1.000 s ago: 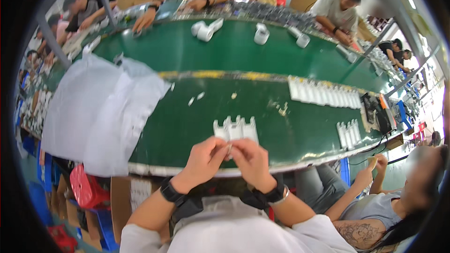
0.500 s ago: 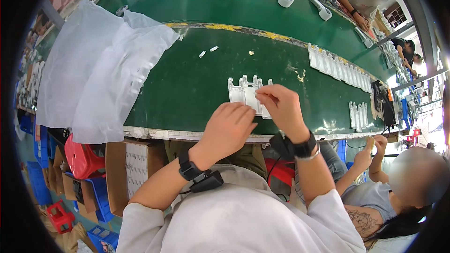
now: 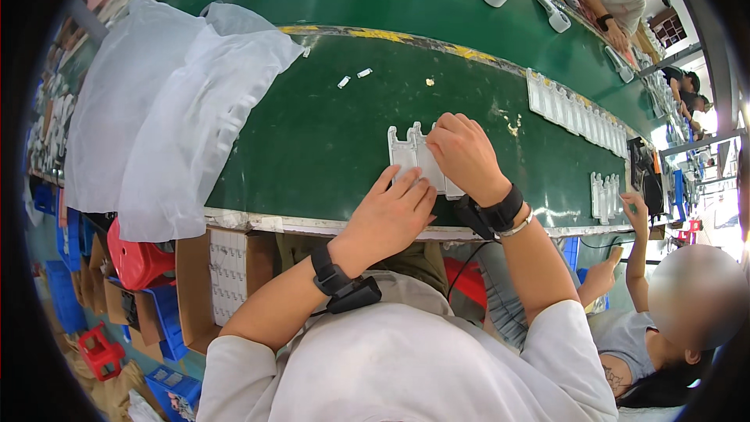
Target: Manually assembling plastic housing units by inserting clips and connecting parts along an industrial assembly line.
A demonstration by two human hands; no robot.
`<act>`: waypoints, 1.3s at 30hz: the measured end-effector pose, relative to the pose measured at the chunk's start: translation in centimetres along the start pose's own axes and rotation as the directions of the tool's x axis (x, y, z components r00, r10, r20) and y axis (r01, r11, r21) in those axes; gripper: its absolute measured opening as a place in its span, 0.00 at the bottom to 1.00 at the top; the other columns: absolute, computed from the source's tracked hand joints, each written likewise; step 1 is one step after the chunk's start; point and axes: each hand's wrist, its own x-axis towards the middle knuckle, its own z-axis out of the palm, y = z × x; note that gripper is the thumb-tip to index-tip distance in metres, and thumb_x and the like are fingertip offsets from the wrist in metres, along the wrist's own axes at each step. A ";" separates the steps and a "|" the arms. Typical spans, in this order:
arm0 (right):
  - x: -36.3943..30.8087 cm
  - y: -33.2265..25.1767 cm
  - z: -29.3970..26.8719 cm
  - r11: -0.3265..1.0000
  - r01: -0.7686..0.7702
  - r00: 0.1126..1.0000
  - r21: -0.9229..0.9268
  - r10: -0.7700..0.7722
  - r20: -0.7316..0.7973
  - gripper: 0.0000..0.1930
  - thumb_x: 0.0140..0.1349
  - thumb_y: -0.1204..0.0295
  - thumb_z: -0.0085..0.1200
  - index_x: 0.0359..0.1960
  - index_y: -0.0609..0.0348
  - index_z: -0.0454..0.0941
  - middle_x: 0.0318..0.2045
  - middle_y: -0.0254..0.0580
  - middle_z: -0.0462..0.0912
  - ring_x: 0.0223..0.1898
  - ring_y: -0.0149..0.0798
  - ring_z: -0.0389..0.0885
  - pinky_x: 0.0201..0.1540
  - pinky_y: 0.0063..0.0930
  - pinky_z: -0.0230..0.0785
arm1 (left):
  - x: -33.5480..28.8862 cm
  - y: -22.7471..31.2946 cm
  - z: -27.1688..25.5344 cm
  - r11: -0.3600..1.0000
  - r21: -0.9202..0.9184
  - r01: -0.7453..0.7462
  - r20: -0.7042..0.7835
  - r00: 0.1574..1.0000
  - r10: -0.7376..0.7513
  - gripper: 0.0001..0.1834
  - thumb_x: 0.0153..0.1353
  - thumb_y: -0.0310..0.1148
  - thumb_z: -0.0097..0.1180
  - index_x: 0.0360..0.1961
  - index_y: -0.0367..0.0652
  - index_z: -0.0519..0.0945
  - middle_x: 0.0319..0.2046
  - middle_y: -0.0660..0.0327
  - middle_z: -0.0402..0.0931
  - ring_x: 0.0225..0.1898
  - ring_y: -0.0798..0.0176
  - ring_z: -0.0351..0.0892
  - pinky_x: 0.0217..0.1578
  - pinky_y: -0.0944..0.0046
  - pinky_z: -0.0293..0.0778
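Observation:
A few white plastic housings point(image 3: 402, 150) lie side by side on the green bench near its front edge, their notched ends pointing away from me. Across their near ends rests my left hand point(image 3: 393, 211), its fingers spread and touching the plastic. My right hand point(image 3: 466, 152) is closed in a pinch over the upper right part of the same housings. Whatever sits between those fingertips is hidden, and the hand covers part of the housing beneath it.
A translucent plastic sheet point(image 3: 168, 117) drapes over the bench's left side. Two small white pieces point(image 3: 354, 78) lie farther back. At right are a long row of white housings point(image 3: 574, 112) and a shorter group point(image 3: 605, 197). A co-worker point(image 3: 633, 336) sits close at right.
My right hand has moved up toward the housings' notched ends and turned its knuckles away. My left fingers have spread apart on the plastic. The view has shifted slightly.

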 end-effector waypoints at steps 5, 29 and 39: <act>-0.3 -0.6 -0.5 0.986 0.073 0.995 -0.150 -0.061 0.083 0.03 0.48 0.76 0.52 0.22 0.54 0.78 0.30 0.34 0.74 0.36 0.37 0.73 0.40 0.31 0.65 | -0.1 0.1 0.1 1.000 -0.007 0.017 -0.008 1.000 -0.017 0.21 0.51 0.38 0.62 0.45 0.39 0.77 0.45 0.58 0.74 0.54 0.56 0.70 0.58 0.50 0.63; -8.5 -4.6 -1.7 0.989 -0.150 0.987 0.004 0.150 -0.050 0.20 0.52 0.65 0.61 0.48 0.47 0.76 0.43 0.37 0.73 0.48 0.41 0.71 0.53 0.38 0.63 | 1.3 -1.2 -1.4 0.998 -0.056 -0.026 0.019 0.999 0.027 0.13 0.45 0.28 0.65 0.33 0.37 0.78 0.33 0.59 0.75 0.39 0.55 0.74 0.43 0.60 0.73; -14.9 0.7 -4.2 0.916 -0.380 0.917 -0.132 0.353 -0.187 0.14 0.51 0.62 0.61 0.41 0.41 0.79 0.41 0.35 0.73 0.48 0.41 0.71 0.54 0.40 0.61 | 7.6 4.3 4.1 0.971 -0.191 -0.147 0.108 0.980 0.169 0.14 0.51 0.27 0.60 0.40 0.35 0.77 0.40 0.54 0.76 0.44 0.52 0.75 0.46 0.57 0.73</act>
